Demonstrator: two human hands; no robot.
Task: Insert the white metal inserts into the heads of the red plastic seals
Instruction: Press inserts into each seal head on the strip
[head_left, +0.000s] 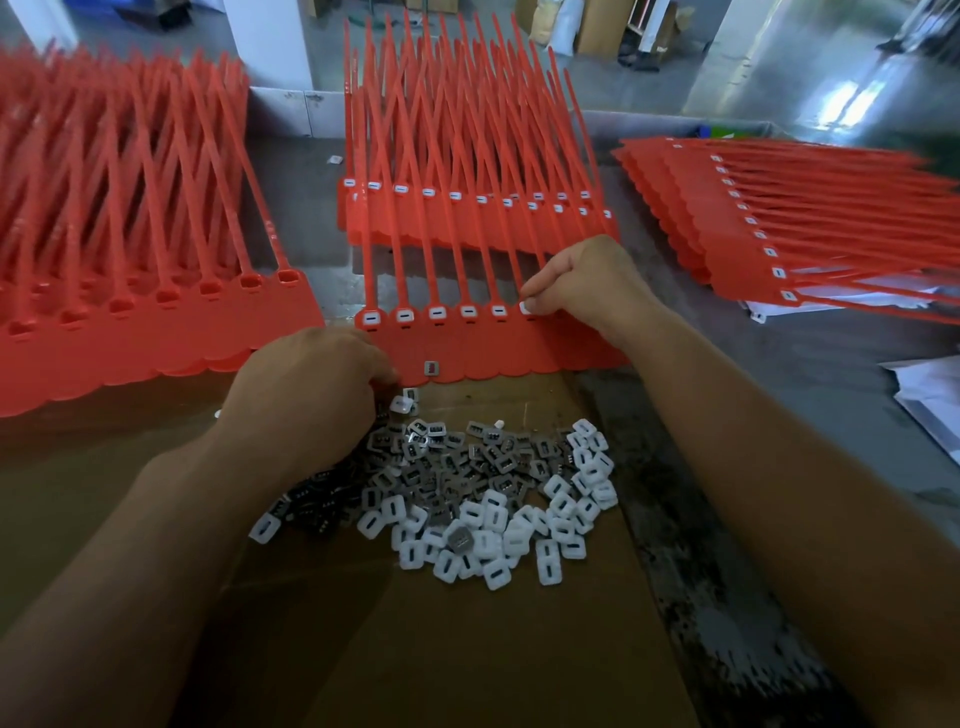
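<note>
Now we see the right hand (587, 291) pinching a white insert (527, 307) at the sixth head of the seal strip (493, 353). Left hand (311, 384) curls into the insert pile (493, 499) (grip: cannot tell).

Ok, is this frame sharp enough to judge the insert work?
Head view, centre: usable, the right hand pinching a white insert and the insert pile read clearly; head view, edges: the left seal stack and right seal stack smear with blur and wide-angle bending; head view, top right: glare on the floor only.
</note>
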